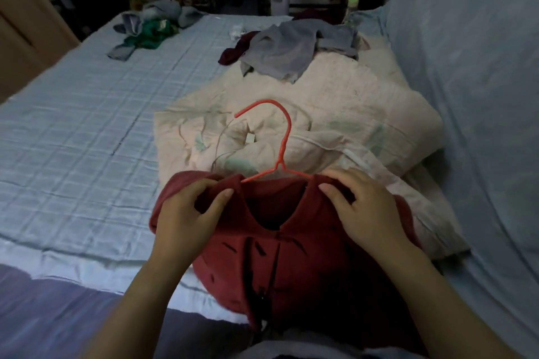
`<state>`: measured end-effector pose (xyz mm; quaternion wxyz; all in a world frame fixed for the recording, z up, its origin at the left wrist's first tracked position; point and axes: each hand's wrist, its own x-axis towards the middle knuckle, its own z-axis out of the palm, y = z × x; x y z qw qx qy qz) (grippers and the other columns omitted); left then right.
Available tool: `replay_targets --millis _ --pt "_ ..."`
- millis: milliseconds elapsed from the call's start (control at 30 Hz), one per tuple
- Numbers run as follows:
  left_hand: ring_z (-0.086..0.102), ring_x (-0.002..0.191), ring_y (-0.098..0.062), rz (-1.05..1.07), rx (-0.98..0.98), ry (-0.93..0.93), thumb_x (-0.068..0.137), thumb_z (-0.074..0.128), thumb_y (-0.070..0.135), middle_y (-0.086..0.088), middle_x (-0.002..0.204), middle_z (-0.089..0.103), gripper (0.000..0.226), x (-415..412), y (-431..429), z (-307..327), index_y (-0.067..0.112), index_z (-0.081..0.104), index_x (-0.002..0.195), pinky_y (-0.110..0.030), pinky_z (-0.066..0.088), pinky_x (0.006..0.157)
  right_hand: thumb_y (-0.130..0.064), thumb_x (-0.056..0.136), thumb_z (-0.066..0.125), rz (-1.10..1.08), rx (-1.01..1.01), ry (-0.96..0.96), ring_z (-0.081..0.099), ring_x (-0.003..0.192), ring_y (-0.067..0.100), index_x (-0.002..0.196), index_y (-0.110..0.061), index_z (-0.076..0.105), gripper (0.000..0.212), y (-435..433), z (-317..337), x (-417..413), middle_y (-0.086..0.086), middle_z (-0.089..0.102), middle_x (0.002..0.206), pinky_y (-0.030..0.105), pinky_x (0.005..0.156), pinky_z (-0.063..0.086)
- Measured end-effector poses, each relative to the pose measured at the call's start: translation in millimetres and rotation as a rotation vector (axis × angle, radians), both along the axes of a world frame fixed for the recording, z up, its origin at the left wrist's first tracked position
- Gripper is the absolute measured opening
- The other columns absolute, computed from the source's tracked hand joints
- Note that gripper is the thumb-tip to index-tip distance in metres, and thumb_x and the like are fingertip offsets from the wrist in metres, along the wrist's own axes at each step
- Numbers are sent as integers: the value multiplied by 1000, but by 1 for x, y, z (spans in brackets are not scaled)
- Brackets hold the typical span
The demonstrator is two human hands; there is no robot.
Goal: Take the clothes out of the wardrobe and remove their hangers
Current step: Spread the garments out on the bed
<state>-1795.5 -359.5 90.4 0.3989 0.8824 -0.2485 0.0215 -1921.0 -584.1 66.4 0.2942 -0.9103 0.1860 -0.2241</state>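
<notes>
The red garment (291, 265) hides the arms of the orange hanger (280, 140), and the bottom edge cuts off its hem.

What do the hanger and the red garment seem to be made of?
Hanger: thin, smooth, uniformly coral, probably plastic or plastic-coated wire. Red garment: soft, matte cloth, seemingly fleece or flannel, bunching under both hands.

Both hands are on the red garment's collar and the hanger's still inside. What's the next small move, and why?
Probably slip the left hand side of the red garment off the hanger shoulder. Both hands grip the collar, the right hand steadying, and the hanger arms sit inside the neckline.
</notes>
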Motion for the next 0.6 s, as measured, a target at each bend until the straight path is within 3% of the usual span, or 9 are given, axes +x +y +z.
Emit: replay_targets --millis 200,367,467,600 --pt "57 73 7 144 -18 61 80 62 42 18 67 63 7 -13 150 5 42 58 75 -6 37 60 -48 86 46 194 -11 -40 59 93 8 104 -22 69 39 128 17 23 -5 69 100 17 82 40" --pt "58 73 10 361 -32 131 82 65 34 30 76 63 12 -40 297 -9 39 60 73 -7 37 60 -44 86 49 436 6 -18 61 86 13 102 -24 67 31 262 11 54 -4 67 90 27 78 44" --pt "60 71 1 484 -69 167 84 66 31 18 72 65 13 -53 371 -25 38 60 74 -16 41 64 -41 85 56 551 29 10 61 85 9 101 -25 68 26 333 3 73 -7 68 90 21 78 44" --pt "58 74 8 610 -105 173 83 66 30 24 76 64 13 -56 440 -33 37 59 75 -8 38 63 -37 84 59 664 38 30 64 87 11 100 -23 69 24 406 -2 99 -7 69 91 24 79 46"
